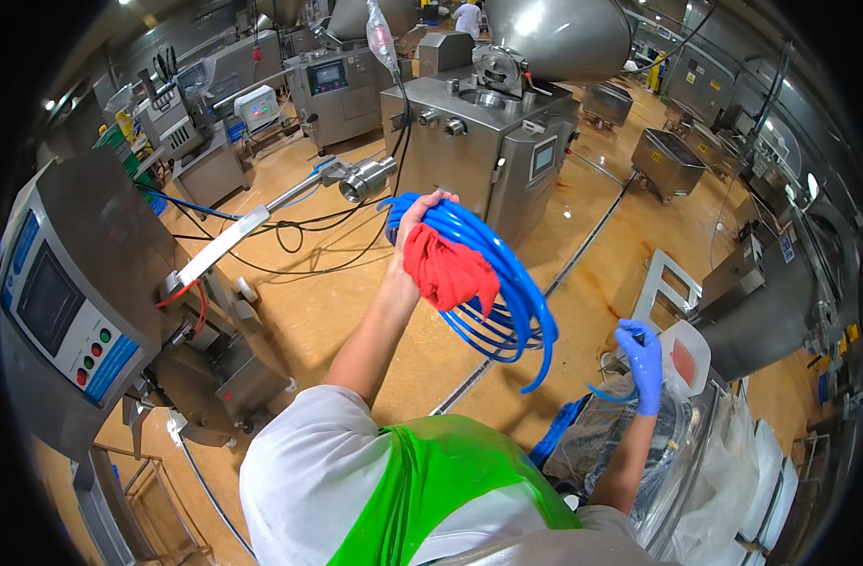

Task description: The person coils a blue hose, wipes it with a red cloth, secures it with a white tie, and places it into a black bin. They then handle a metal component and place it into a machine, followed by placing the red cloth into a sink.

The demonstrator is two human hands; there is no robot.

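Observation:
My bare left hand (418,219) is raised in front of me, closed around a coil of blue plastic hose (516,283). Against the palm hangs a crumpled red cloth (449,272), pinned in the same grip. Lower right, my right hand (641,357) wears a blue glove. Its fingers are curled on a small black fitting (638,337), and a short curve of blue hose (610,396) shows beside the wrist. Just right of that hand stands a white plastic container (688,359) with something reddish inside.
A steel machine with a control panel (52,297) stands at left, its arm ending in a steel pipe fitting (364,180). Ahead is a steel filling machine (445,134) with cables on the floor. A plastic-covered cart (587,439) is lower right. Steel tubs (665,163) and co-workers are farther back.

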